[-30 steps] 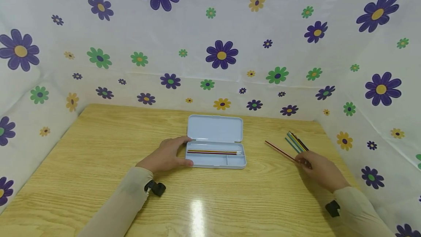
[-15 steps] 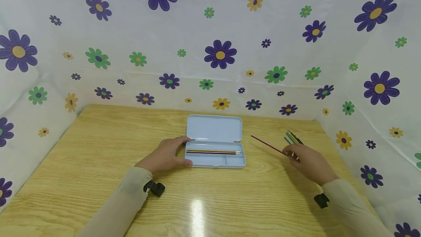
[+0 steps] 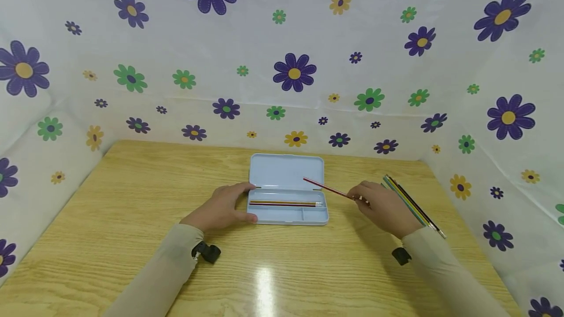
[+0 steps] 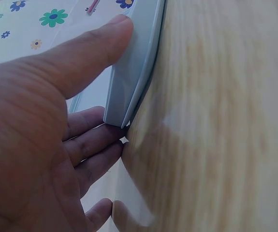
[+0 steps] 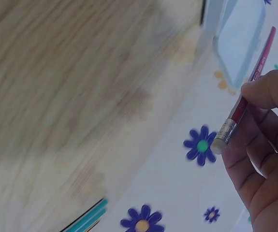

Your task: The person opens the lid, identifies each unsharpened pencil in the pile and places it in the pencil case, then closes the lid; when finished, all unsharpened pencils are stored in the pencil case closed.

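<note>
Beside the open pale-blue rectangular case, your right hand pinches 1 slim red pencil, which juts leftward from it; your spread left hand grips the case's left end.

And here, along the red pencil in my right hand, runs a line of pale lettering, too small and blurred for me to read! I can't make out one legible word or number.

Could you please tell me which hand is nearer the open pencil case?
Left: the left hand touches the pencil case at its left end, while the right hand is apart from it on the right, pinching a red pencil.
</note>
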Tool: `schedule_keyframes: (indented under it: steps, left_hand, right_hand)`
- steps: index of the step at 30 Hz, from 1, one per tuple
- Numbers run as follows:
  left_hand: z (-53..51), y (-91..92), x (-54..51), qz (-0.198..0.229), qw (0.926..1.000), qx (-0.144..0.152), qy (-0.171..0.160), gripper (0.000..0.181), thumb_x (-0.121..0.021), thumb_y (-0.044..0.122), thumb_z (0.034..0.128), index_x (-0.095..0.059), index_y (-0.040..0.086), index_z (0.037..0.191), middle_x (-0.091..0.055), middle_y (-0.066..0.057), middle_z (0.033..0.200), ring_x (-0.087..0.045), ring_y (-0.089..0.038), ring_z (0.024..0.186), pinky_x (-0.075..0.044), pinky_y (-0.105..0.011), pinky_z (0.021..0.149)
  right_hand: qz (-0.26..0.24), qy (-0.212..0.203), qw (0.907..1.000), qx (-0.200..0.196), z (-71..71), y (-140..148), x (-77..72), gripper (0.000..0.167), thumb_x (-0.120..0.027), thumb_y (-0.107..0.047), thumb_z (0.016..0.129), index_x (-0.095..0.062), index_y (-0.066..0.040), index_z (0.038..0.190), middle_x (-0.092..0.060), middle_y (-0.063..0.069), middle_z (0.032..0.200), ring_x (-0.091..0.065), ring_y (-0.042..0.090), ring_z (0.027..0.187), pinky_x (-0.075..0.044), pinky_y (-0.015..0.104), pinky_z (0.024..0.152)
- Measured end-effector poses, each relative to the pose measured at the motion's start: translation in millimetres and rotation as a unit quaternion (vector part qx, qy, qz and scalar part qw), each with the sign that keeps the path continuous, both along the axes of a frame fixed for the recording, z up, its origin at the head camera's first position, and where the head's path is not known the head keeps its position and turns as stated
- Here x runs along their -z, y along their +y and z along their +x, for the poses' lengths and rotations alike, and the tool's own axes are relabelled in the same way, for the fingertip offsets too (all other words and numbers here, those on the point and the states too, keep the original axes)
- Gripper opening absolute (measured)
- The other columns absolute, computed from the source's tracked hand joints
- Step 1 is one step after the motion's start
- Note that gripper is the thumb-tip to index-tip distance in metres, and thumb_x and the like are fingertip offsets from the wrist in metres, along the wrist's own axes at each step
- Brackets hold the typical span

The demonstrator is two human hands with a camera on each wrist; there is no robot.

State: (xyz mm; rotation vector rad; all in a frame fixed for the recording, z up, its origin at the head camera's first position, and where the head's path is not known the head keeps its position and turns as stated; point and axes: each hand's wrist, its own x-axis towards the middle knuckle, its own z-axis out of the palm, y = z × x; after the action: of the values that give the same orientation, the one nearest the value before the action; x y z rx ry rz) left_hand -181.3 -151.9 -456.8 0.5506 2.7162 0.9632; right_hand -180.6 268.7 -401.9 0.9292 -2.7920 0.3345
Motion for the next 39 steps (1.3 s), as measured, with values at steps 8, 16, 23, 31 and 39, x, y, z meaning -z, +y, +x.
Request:
schedule_keyframes:
  steps: [8, 16, 23, 31, 39]
  left_hand:
    - [0.6, -0.4, -0.6, 0.001, 1.0, -0.002, -0.004, 0.091, -0.083, 0.056, 0.0822, -0.046, 0.015, 0.155, -0.046, -0.011, 0.159, -0.037, -0.042, 0.147, -0.025, -0.063, 0.121]
    - [-0.3, 0.8, -3.5, -0.004, 1.0, 0.002, 0.006, 0.091, -0.083, 0.056, 0.0825, -0.046, 0.013, 0.154, -0.048, -0.011, 0.158, -0.039, -0.041, 0.146, -0.026, -0.06, 0.122]
    - [-1.0, 1.4, -4.0, -0.005, 0.9999, 0.007, 0.01, 0.09, -0.083, 0.055, 0.0828, -0.047, 0.013, 0.154, -0.049, -0.011, 0.157, -0.04, -0.04, 0.146, -0.025, -0.06, 0.122]
    - [0.2, 2.2, -2.8, -0.006, 1.0, 0.004, 0.006, 0.09, -0.083, 0.056, 0.0825, -0.047, 0.014, 0.154, -0.048, -0.011, 0.158, -0.039, -0.04, 0.147, -0.022, -0.06, 0.123]
    - [1.9, 1.9, -2.7, -0.007, 1.0, -0.004, 0.0, 0.089, -0.084, 0.053, 0.0829, -0.047, 0.014, 0.154, -0.047, -0.011, 0.158, -0.039, -0.04, 0.147, -0.022, -0.06, 0.123]
  right_hand:
    - [0.014, -0.007, 0.9989, -0.045, -9.1, -49, 1.9, 0.017, -0.072, -0.005, 0.096, -0.075, -0.015, 0.109, -0.071, -0.005, 0.104, -0.066, 0.01, 0.09, -0.059, 0.032, 0.075]
    - [0.04, -0.02, 0.9964, -0.071, -22.3, -91, 3.9, 0.016, -0.071, -0.009, 0.098, -0.075, -0.018, 0.11, -0.07, -0.006, 0.103, -0.065, 0.009, 0.091, -0.058, 0.031, 0.078]
    - [0.073, -0.065, 0.993, -0.067, -30.3, -112, 9.7, 0.015, -0.068, -0.01, 0.1, -0.075, -0.018, 0.111, -0.071, -0.005, 0.104, -0.064, 0.01, 0.092, -0.058, 0.031, 0.084]
    - [0.085, -0.086, 0.991, -0.057, -34.6, -117, 18.1, 0.015, -0.067, -0.009, 0.1, -0.075, -0.018, 0.11, -0.07, -0.006, 0.103, -0.063, 0.01, 0.09, -0.058, 0.032, 0.084]
    - [0.088, -0.087, 0.9908, -0.056, -38.7, -120, 24.4, 0.016, -0.066, -0.011, 0.102, -0.076, -0.02, 0.11, -0.07, -0.007, 0.102, -0.063, 0.009, 0.091, -0.058, 0.031, 0.086]
